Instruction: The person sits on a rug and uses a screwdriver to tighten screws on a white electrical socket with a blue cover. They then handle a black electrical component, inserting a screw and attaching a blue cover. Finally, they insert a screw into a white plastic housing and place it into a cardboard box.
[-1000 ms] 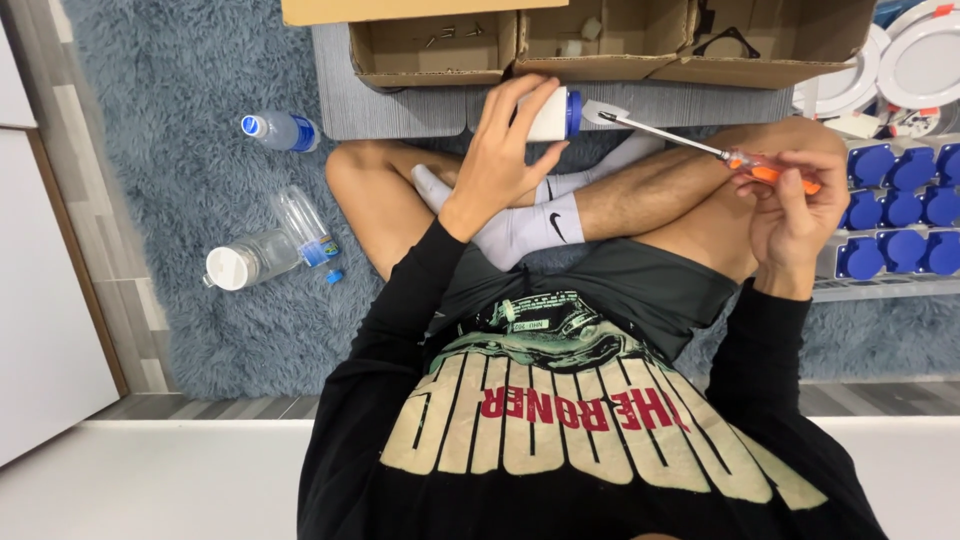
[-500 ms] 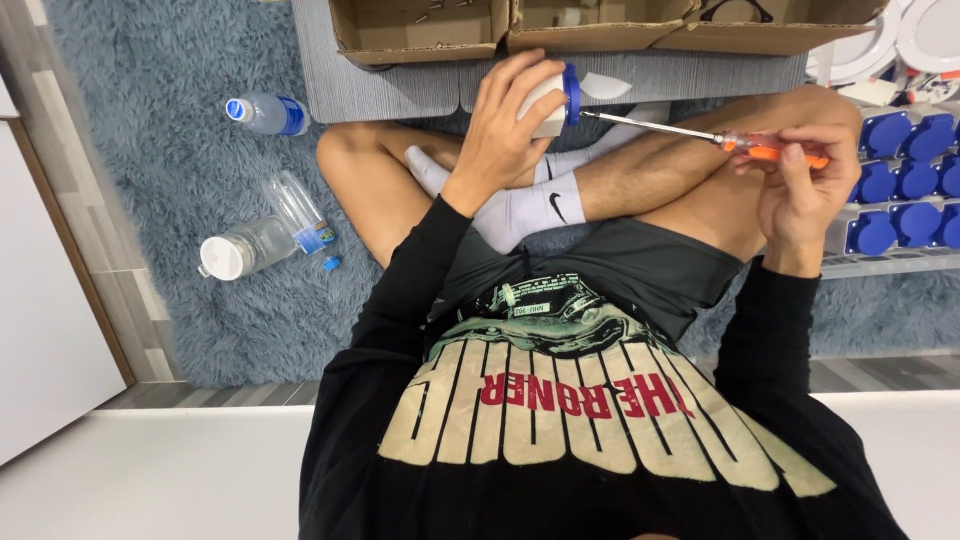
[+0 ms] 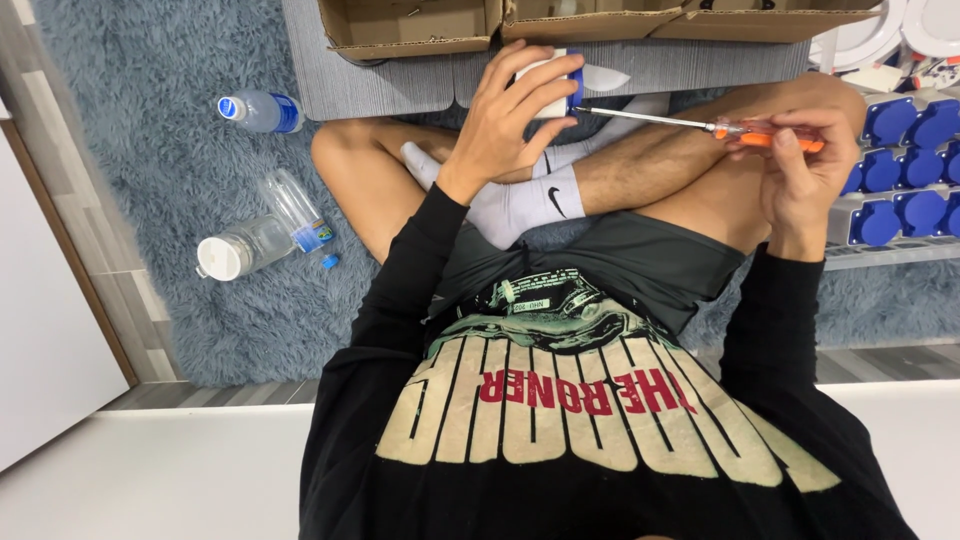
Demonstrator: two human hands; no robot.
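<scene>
The person is sitting cross-legged on a blue-grey shaggy rug, and both hands are working above the crossed shins. The left hand is curling its fingers around a small white and blue socket part, grasping it firmly with the thumb underneath and holding it up just in front of the cardboard boxes. The right hand is pinching the orange handle of a screwdriver between thumb and fingertips, so it is clenched on the tool rather than released. The screwdriver's thin metal shaft is running level from the right hand toward the left hand, and its tip is meeting the blue edge of the socket part; whether it is seated in a screw cannot be told. Just beyond the right hand, a grey rack of blue sockets is lying on the rug, and white round parts are sitting above it. Well apart from the left hand, on its outer side, 1 plastic bottle with a blue label is lying on the rug, and 2 clear empty bottles are lying together nearer the knee, with a small blue cap just beside them.
</scene>
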